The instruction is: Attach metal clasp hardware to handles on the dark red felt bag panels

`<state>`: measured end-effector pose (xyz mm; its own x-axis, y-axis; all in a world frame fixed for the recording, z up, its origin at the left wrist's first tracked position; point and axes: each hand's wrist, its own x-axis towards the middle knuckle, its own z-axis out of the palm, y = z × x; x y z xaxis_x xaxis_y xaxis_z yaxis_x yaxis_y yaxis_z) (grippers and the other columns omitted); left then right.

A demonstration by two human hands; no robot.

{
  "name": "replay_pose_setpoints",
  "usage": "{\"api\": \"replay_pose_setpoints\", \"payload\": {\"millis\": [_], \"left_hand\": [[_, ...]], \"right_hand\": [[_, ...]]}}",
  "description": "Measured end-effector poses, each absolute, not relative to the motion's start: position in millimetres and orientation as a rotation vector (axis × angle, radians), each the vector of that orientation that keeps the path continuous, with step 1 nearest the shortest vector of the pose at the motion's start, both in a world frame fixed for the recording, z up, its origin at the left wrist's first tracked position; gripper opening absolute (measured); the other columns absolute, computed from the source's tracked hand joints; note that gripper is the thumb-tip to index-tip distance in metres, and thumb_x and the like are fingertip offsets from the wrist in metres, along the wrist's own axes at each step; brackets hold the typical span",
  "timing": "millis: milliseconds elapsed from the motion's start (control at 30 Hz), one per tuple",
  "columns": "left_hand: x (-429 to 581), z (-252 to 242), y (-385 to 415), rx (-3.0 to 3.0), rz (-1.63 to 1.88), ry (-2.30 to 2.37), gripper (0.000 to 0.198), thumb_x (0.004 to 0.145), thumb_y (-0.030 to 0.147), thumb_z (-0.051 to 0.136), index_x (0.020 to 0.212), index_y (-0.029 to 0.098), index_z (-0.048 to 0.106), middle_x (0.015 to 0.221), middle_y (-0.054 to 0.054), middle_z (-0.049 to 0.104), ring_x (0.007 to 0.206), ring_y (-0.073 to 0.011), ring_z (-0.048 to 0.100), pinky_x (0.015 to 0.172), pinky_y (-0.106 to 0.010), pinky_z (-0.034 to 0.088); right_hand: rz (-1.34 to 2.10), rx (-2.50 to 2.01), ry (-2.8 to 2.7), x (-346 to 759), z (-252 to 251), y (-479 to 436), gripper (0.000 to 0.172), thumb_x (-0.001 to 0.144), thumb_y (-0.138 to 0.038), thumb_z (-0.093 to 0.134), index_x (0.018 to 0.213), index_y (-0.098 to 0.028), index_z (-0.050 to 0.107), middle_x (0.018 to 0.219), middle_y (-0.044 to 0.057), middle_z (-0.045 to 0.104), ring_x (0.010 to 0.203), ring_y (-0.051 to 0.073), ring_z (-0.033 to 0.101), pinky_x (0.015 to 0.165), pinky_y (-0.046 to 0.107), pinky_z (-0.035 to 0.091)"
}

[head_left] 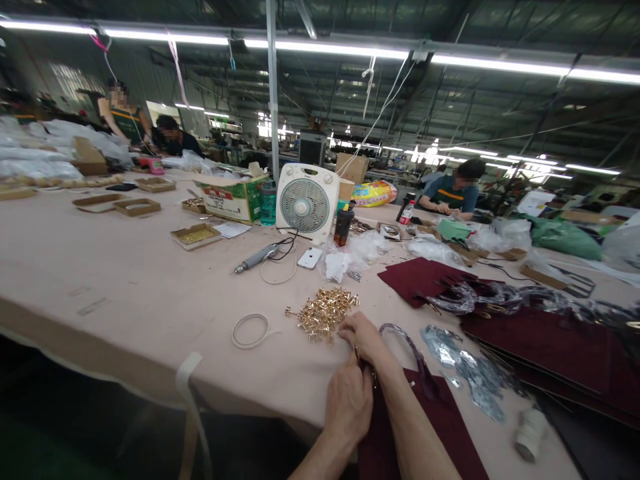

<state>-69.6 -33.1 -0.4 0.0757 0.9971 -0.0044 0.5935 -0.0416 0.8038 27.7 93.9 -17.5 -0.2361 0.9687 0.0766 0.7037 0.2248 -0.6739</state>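
My left hand (349,402) is closed at the top edge of a dark red bag (430,427) lying at the table's near edge; what its fingers grip is hidden. My right hand (363,335) is curled just beyond it, fingers closed on a small part I cannot make out, right beside a heap of gold metal fittings (325,312). The bag's plastic-wrapped handle (407,343) arches to the right of my right hand.
A white ring (250,331), an electric screwdriver (257,257), a phone (309,257) and a white fan (306,201) sit further back. Several dark red bags (545,333) and plastic scraps (475,373) lie right. Other people work at the far table edges.
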Motion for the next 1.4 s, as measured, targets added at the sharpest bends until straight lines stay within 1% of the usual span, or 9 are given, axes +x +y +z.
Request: {"api": "replay_pose_setpoints", "payload": {"millis": [167,300,433,533,700,933,1100,1267,1400], "left_hand": [[-70.1,-0.4,-33.3,1.704,0.863,1.568,0.036,0.105,0.028,0.038,0.129,0.017,0.062,0.115,-0.014,0.077,0.104,-0.0284,0.071,0.085,-0.033,0.045],[-69.6,-3.1,-32.1,1.703,0.945,1.525,0.034,0.104,0.028,0.039,0.124,0.019,0.065,0.113,-0.013,0.077,0.103,-0.0300,0.072,0.086,-0.035,0.047],[-68.2,-10.0,-27.8,1.641,1.034,1.463,0.038,0.105,0.031,0.038,0.132,0.018,0.062,0.124,-0.014,0.074,0.112,-0.0297,0.070,0.095,-0.038,0.049],[-67.5,-18.3,-22.1,1.552,1.159,1.419,0.040,0.104,0.030,0.039,0.135,0.015,0.060,0.137,-0.016,0.068,0.127,-0.0290,0.063,0.109,-0.043,0.045],[-69.6,-30.1,-16.0,1.545,1.386,1.225,0.033,0.101,0.026,0.044,0.120,0.020,0.070,0.134,-0.010,0.069,0.130,-0.0251,0.059,0.117,-0.044,0.041],[-77.2,-22.7,-24.2,1.519,1.307,1.115,0.033,0.105,0.040,0.051,0.123,0.024,0.072,0.104,-0.005,0.075,0.103,-0.0231,0.067,0.098,-0.038,0.052],[-80.6,-10.7,-28.4,1.685,1.220,1.015,0.033,0.104,0.043,0.054,0.123,0.027,0.076,0.102,-0.006,0.075,0.102,-0.0243,0.063,0.094,-0.038,0.051],[-82.5,-10.9,-26.9,1.719,1.195,0.963,0.034,0.103,0.043,0.055,0.128,0.030,0.075,0.101,-0.006,0.075,0.098,-0.0241,0.060,0.096,-0.039,0.048],[-83.6,-10.0,-26.7,1.702,1.187,0.975,0.034,0.100,0.044,0.061,0.126,0.030,0.076,0.093,-0.006,0.072,0.095,-0.0251,0.058,0.090,-0.038,0.048]], "right_hand": [[0.844,-1.383,-1.831,31.2,-15.0,85.5,0.012,0.084,-0.027,0.067,0.074,-0.021,0.068,0.082,0.003,0.067,0.083,0.021,0.062,0.084,0.032,0.048],[0.969,-1.210,-1.557,32.1,-9.9,72.5,0.023,0.095,-0.045,0.059,0.093,-0.022,0.066,0.082,0.003,0.070,0.078,0.021,0.067,0.079,0.035,0.055],[0.987,-1.063,-1.222,36.3,-1.9,58.4,0.037,0.093,-0.057,0.065,0.102,-0.022,0.064,0.086,0.003,0.071,0.082,0.020,0.069,0.083,0.036,0.059],[0.922,-0.999,-1.003,47.1,3.0,44.0,0.039,0.088,-0.057,0.073,0.103,-0.022,0.067,0.093,0.004,0.071,0.087,0.018,0.068,0.086,0.035,0.058],[0.953,-0.882,-0.773,68.4,0.2,-1.0,0.033,0.077,-0.040,0.089,0.100,-0.023,0.072,0.099,0.002,0.071,0.088,0.016,0.066,0.086,0.032,0.055],[1.113,-1.034,-0.917,77.6,-21.2,-53.1,0.040,0.079,-0.035,0.090,0.112,-0.023,0.071,0.102,0.006,0.076,0.099,0.023,0.071,0.094,0.036,0.055],[1.076,-1.064,-0.983,78.6,-23.3,-53.9,0.030,0.081,-0.038,0.088,0.105,-0.024,0.077,0.104,0.005,0.076,0.096,0.023,0.070,0.090,0.035,0.055],[1.121,-1.059,-1.064,82.6,-20.7,-55.5,0.031,0.086,-0.041,0.082,0.113,-0.026,0.080,0.112,0.005,0.076,0.103,0.026,0.068,0.094,0.037,0.052],[1.166,-1.033,-1.090,83.6,-21.9,-58.2,0.030,0.090,-0.040,0.078,0.116,-0.025,0.078,0.105,0.005,0.075,0.090,0.022,0.066,0.085,0.034,0.052]]}}
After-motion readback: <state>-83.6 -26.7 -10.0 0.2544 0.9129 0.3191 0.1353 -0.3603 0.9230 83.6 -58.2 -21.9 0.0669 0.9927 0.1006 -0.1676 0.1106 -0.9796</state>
